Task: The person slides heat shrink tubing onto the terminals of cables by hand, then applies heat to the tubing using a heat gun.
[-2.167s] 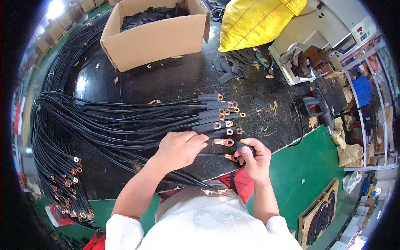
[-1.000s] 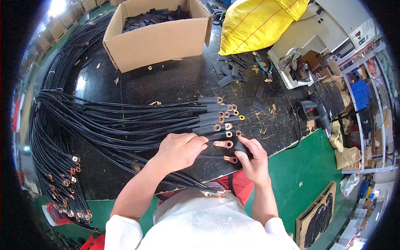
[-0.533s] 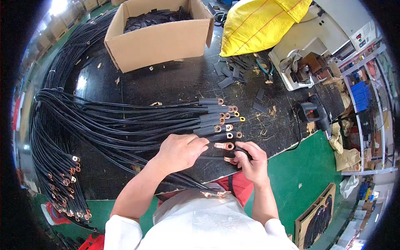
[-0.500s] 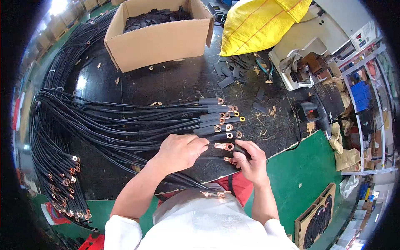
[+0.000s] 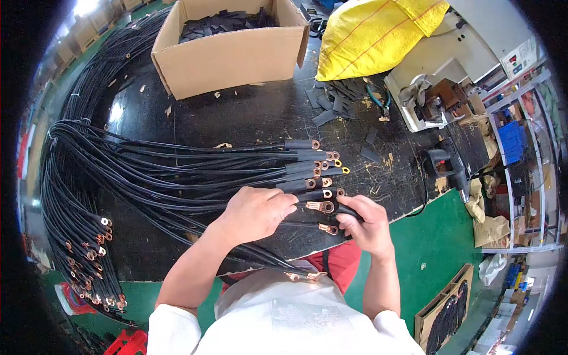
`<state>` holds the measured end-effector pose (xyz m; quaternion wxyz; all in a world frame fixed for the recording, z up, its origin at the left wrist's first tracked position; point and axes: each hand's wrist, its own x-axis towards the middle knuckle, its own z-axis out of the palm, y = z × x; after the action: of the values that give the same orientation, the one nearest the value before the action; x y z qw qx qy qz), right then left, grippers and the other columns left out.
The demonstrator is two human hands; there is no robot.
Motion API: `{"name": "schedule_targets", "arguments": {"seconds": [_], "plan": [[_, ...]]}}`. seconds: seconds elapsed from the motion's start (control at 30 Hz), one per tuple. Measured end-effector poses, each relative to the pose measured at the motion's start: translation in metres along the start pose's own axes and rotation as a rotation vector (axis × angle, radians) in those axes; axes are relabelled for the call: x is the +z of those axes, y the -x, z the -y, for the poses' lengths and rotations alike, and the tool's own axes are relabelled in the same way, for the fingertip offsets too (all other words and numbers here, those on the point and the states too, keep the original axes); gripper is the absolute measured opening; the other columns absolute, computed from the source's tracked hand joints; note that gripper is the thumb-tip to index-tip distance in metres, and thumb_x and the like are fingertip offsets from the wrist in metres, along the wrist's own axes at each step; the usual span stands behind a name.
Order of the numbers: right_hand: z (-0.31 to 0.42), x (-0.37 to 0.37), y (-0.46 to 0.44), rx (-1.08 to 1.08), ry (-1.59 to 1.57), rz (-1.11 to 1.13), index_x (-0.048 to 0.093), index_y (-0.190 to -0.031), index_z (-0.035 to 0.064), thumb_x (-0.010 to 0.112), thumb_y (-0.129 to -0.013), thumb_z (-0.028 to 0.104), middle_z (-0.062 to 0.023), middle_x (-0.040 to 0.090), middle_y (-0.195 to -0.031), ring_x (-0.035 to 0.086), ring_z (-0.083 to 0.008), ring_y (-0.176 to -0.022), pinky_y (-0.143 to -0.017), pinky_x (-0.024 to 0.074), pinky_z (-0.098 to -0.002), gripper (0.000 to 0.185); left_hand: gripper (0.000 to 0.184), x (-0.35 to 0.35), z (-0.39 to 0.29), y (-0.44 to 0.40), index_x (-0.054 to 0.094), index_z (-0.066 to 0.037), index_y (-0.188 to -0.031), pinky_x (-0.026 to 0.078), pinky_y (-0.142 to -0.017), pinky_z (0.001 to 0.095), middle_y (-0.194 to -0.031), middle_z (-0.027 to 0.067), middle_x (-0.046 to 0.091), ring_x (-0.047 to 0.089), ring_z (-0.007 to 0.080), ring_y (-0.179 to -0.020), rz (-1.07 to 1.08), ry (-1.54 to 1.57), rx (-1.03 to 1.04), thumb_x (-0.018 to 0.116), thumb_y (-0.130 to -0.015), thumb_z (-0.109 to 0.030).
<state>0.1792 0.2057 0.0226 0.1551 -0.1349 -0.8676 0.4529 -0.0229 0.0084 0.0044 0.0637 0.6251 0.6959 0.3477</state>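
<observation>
Holding tubing (image 5: 348, 210), right hand (image 5: 370, 226) straddles table edge (image 5: 397, 216).

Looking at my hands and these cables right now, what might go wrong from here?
The black sleeve in the right hand might catch on the ring of the copper lug beside it. The left hand seems to pinch that lug's cable, so a push could make it slip. The lower cables reach past the black table's edge, where the shirt might snag them.
</observation>
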Motion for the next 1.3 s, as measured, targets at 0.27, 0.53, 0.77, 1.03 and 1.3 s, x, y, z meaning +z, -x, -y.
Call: {"name": "schedule_targets", "arguments": {"seconds": [0.27,0.53,0.77,1.03,1.3], "plan": [[0.009,0.042,-0.026,-0.286,0.134,0.115,0.069,-0.118,0.0009,0.082,-0.082,0.014,-0.0167,0.07,-0.098,0.069,-0.0334,-0.085,-0.074,0.0561,-0.0399,0.04,0.015,-0.012,-0.009,-0.004,0.07,-0.01,-0.104,0.058,-0.067,0.0433,-0.088,0.0096,0.072,0.071,0.0318,-0.08,0.199,-0.007,-0.064,0.066,-0.095,-0.021],[0.002,0.039,-0.022,-0.235,0.07,-0.005,0.074,-0.109,0.0037,0.087,-0.079,0.015,-0.0129,0.075,-0.096,0.073,-0.0289,-0.084,-0.073,0.0579,-0.0359,0.034,0.018,-0.008,0.004,-0.001,0.071,-0.002,-0.098,0.057,-0.072,0.0429,-0.087,0.0146,0.072,0.071,0.0344,-0.08,0.034,0.144,0.009,0.076,-0.086,-0.015],[-0.005,0.05,-0.033,-0.24,-0.093,0.017,0.074,-0.112,0.0009,0.087,-0.08,0.008,-0.0117,0.076,-0.09,0.073,-0.0202,-0.072,-0.064,0.0576,-0.0301,0.035,0.02,-0.007,0.007,-0.003,0.071,-0.001,-0.096,0.056,-0.067,0.0426,-0.082,0.0148,0.071,0.07,0.0347,-0.072,0.003,0.16,0.019,0.081,-0.082,-0.012],[-0.011,0.058,-0.029,-0.051,-0.304,-0.047,0.074,-0.109,0.0026,0.086,-0.083,0.016,-0.0083,0.074,-0.085,0.071,-0.0128,-0.071,-0.062,0.056,-0.0279,0.031,0.026,-0.009,0.007,-0.005,0.071,-0.002,-0.098,0.056,-0.063,0.0416,-0.08,0.0146,0.071,0.07,0.0337,-0.07,-0.041,0.102,-0.003,0.084,-0.078,-0.011],[-0.005,0.06,-0.036,-0.085,-0.289,-0.087,0.075,-0.103,0.0025,0.089,-0.08,0.016,-0.0034,0.071,-0.072,0.063,-0.0065,-0.059,-0.053,0.0492,-0.0239,0.03,0.03,-0.011,0.004,-0.008,0.071,0.001,-0.099,0.056,-0.059,0.0371,-0.083,0.0154,0.073,0.07,0.0302,-0.066,-0.054,0.131,-0.033,0.086,-0.075,-0.007]]}}
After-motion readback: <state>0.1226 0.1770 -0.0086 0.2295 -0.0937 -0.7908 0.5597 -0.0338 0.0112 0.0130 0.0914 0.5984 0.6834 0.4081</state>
